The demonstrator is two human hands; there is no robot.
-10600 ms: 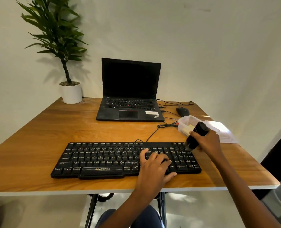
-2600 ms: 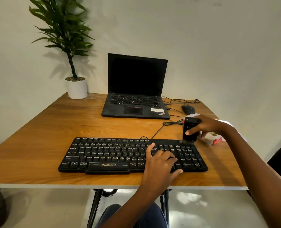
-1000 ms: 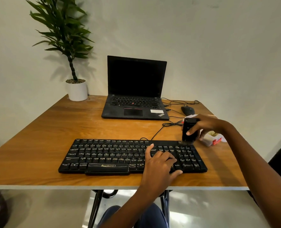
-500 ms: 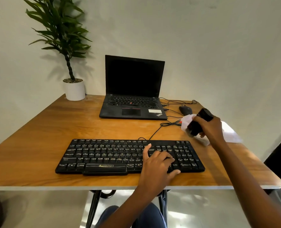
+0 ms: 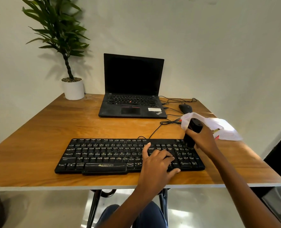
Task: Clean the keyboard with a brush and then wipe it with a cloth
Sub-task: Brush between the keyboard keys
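Black keyboard (image 5: 113, 155) lies near the front edge of the wooden counter (image 5: 54, 129), its cable (image 5: 154, 131) running back toward the laptop (image 5: 133, 102). On its right-centre keys rests the left hand (image 5: 156, 163), fingers spread and relaxed, grip open, covering several keys. The right hand (image 5: 204, 139) has its grip closed round a black brush (image 5: 193, 130), tilted, lower end at the keyboard's far right corner. Bristles lost against the dark keys; contact unclear. Behind the brush is a clear plastic box (image 5: 190, 116), partly hidden, contents hard to make out. A white sheet (image 5: 227, 130) lies beside it: cloth or lid, cannot tell. Black mouse (image 5: 185, 108) farther back. A potted plant (image 5: 73, 89) stands far left, top leaves cut off.
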